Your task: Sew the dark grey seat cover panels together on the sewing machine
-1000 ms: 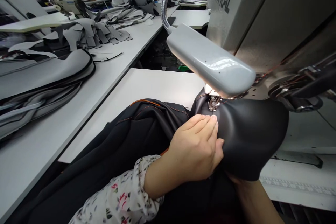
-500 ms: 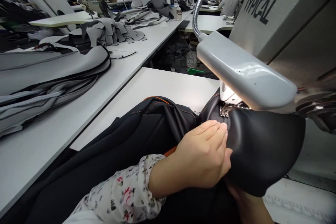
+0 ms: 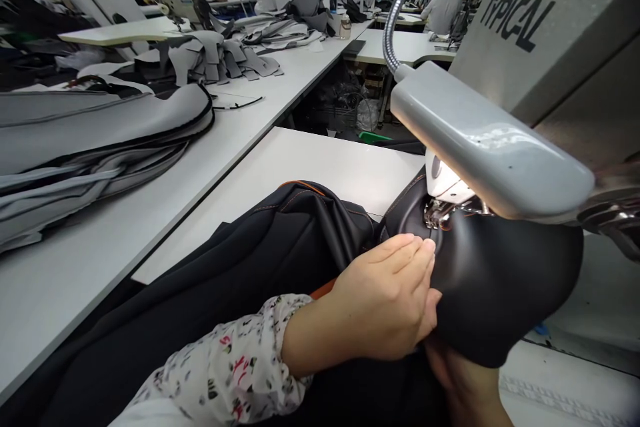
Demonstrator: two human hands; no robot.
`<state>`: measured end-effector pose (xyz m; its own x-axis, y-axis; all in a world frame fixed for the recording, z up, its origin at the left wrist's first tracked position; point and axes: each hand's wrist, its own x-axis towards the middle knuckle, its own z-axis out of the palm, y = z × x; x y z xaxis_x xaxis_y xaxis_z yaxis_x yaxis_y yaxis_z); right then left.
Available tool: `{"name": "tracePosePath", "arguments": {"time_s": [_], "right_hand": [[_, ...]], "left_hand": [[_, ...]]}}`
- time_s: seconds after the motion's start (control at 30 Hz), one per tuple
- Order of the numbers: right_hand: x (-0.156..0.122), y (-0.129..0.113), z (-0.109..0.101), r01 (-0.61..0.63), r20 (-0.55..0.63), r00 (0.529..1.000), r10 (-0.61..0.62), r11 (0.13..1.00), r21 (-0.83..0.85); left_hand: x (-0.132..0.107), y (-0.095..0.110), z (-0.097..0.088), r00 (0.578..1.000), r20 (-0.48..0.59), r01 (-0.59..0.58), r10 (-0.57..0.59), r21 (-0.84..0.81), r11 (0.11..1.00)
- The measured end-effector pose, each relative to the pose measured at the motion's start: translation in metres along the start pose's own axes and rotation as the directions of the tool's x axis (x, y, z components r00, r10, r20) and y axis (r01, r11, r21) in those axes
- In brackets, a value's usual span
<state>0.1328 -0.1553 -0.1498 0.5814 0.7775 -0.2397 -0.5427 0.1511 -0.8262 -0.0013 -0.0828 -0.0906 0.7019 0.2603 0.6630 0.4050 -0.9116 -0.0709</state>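
Black leather-like material [image 3: 510, 287] with orange stitching lies under the metal presser foot [image 3: 436, 215] of a sewing machine. My left hand [image 3: 385, 293] is closed on its edge, fingers pressed together, with the fingertips just in front of the foot. Below and to the right, my right hand [image 3: 463, 373] reaches under the hanging flap; its fingers are hidden by the material. More of the dark cover [image 3: 270, 253], with an orange trim, is bunched to the left and runs down toward my lap.
A lit lamp [image 3: 490, 140] on a bendable metal neck hangs before the machine body [image 3: 530, 20]. On the long white table [image 3: 165, 177] at left lie grey padded pieces [image 3: 100, 120] and cut grey strips [image 3: 215, 57]. A person [image 3: 444, 7] sits farther back.
The view has shifted slightly, so lamp and machine sit farther right in the picture. My left hand keeps its grip close to the presser foot, and the cover has barely moved.
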Motion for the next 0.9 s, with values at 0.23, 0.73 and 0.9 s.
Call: {"name": "tracePosePath", "arguments": {"time_s": [0.23, 0.73, 0.9], "right_hand": [[0.001, 0.006, -0.009, 0.059, -0.019, 0.998, -0.06, 0.997, -0.039], [0.018, -0.025, -0.008, 0.014, 0.289, 0.957, 0.012, 0.996, -0.086], [0.022, -0.041, -0.005, -0.067, 0.328, 0.939, 0.104, 0.99, -0.124]], "left_hand": [[-0.001, -0.001, -0.001, 1.0, -0.015, 0.011, -0.011, 0.003, 1.0], [-0.003, -0.009, -0.002, 1.0, 0.027, -0.007, 0.01, -0.094, 0.996], [0.0, -0.01, 0.003, 1.0, -0.019, -0.019, 0.018, -0.043, 0.999]]}}
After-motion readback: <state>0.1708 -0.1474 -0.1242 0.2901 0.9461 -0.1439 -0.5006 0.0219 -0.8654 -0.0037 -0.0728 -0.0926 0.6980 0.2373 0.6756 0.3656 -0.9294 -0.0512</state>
